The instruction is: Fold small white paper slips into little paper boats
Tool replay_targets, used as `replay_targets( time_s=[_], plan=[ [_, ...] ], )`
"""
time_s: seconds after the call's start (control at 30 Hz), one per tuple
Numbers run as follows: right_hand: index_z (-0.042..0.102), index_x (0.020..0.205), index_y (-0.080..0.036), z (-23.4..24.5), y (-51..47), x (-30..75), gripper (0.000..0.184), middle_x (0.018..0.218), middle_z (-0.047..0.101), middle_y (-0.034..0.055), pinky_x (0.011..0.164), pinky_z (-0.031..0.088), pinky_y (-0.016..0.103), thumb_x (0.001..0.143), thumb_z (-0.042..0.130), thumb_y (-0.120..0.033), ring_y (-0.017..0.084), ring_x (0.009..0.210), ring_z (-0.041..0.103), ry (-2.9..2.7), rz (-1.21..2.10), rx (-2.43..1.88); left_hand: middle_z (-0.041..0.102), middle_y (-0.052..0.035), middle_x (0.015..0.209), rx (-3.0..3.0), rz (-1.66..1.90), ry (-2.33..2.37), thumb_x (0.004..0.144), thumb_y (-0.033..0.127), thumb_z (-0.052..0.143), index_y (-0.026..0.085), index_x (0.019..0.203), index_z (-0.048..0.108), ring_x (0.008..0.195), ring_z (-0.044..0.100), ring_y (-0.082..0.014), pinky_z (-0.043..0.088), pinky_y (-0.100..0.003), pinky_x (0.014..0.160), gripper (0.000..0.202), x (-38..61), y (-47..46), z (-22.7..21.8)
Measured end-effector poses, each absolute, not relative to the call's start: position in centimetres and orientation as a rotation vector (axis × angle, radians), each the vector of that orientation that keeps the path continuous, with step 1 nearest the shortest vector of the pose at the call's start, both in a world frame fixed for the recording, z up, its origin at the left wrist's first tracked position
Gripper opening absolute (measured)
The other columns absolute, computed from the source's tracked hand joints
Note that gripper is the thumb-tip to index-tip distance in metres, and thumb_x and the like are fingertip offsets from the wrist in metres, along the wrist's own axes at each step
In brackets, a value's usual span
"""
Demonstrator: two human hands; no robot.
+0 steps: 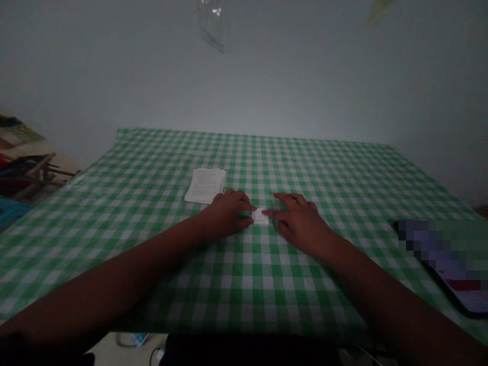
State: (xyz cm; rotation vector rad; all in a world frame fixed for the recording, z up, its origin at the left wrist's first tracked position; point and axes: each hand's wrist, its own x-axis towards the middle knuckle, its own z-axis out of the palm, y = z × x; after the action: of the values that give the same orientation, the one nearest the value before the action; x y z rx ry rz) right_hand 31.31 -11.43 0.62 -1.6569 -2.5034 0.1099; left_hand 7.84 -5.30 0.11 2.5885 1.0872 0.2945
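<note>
A small white piece of paper point(261, 217), perhaps folded, lies on the green-and-white checked tablecloth in front of me. My left hand point(231, 213) pins its left edge, the index fingertip at the upper corner and the thumb at the lower one. From the other side, my right hand point(299, 221) rests its index fingertip on the paper's upper right part. The other fingers of that hand are spread, and its thumb points toward the paper. Just beyond my left hand is a stack of printed white sheets point(206, 184), its lower right corner partly covered by the fingers.
The checked tablecloth point(328, 173) covers the table up to the pale wall point(267, 76). A phone-like device point(442, 264) with a blurred screen lies at the right edge. A clear plastic bag point(211, 23) hangs on the wall. Wooden furniture point(41, 170) stands at the left.
</note>
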Motion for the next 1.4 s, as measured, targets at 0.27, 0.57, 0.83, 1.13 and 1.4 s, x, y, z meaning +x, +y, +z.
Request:
replay_targets(
  time_s=[0.27, 0.57, 0.83, 1.13, 1.4],
  plan=[
    [0.062, 0.132, -0.034, 0.6, -10.8, 31.4, 0.042, 0.147, 0.046, 0.0122, 0.089, 0.043, 0.060, 0.093, 0.049, -0.024, 0.039, 0.130, 0.041, -2.411, 0.102, -1.791, 0.059, -0.0044, 0.120, 2.565, 0.278, 1.040, 0.077, 0.030, 0.070, 0.029, 0.121, 0.067, 0.114, 0.052, -0.0252, 0.039, -0.042, 0.099, 0.043, 7.7, -5.9, 1.2],
    [0.063, 0.131, -0.028, 0.3, -10.9, 31.0, 0.043, 0.144, 0.049, 0.0129, 0.096, 0.042, 0.055, 0.091, 0.050, -0.018, 0.035, 0.128, 0.043, -2.412, 0.117, -1.581, 0.064, -0.0033, 0.105, 2.554, 0.421, 1.228, 0.084, 0.046, 0.069, 0.027, 0.099, 0.075, 0.105, 0.055, -0.0255, 0.041, -0.042, 0.089, 0.025, 9.4, -5.8, 0.1],
    [0.065, 0.128, -0.029, -0.3, -10.8, 31.2, 0.036, 0.142, 0.052, 0.0129, 0.094, 0.042, 0.057, 0.095, 0.051, -0.028, 0.036, 0.126, 0.044, -2.434, 0.114, -1.538, 0.064, -0.0030, 0.109, 2.553, 0.445, 1.116, 0.084, 0.036, 0.072, 0.028, 0.102, 0.073, 0.107, 0.055, -0.0240, 0.040, -0.042, 0.092, 0.021, 8.5, -4.9, -0.7],
    [0.071, 0.102, -0.023, -0.5, -10.5, 30.8, 0.017, 0.105, 0.065, 0.0087, 0.090, 0.044, 0.044, 0.091, 0.063, -0.033, 0.026, 0.104, 0.054, -2.408, 0.291, -1.369, 0.063, -0.0003, 0.112, 2.629, 0.431, 0.857, 0.088, 0.023, 0.065, 0.034, 0.104, 0.073, 0.109, 0.054, -0.0213, 0.037, -0.040, 0.094, 0.021, 8.6, -4.8, -0.8],
    [0.065, 0.091, -0.021, -0.6, -10.4, 30.6, 0.010, 0.098, 0.065, 0.0058, 0.087, 0.041, 0.042, 0.085, 0.069, -0.028, 0.024, 0.097, 0.055, -2.306, 0.423, -1.432, 0.064, -0.0021, 0.113, 2.615, 0.446, 0.858, 0.087, 0.027, 0.066, 0.026, 0.105, 0.071, 0.110, 0.053, -0.0222, 0.038, -0.039, 0.096, 0.020, 8.5, -4.9, -0.5]
  ],
)
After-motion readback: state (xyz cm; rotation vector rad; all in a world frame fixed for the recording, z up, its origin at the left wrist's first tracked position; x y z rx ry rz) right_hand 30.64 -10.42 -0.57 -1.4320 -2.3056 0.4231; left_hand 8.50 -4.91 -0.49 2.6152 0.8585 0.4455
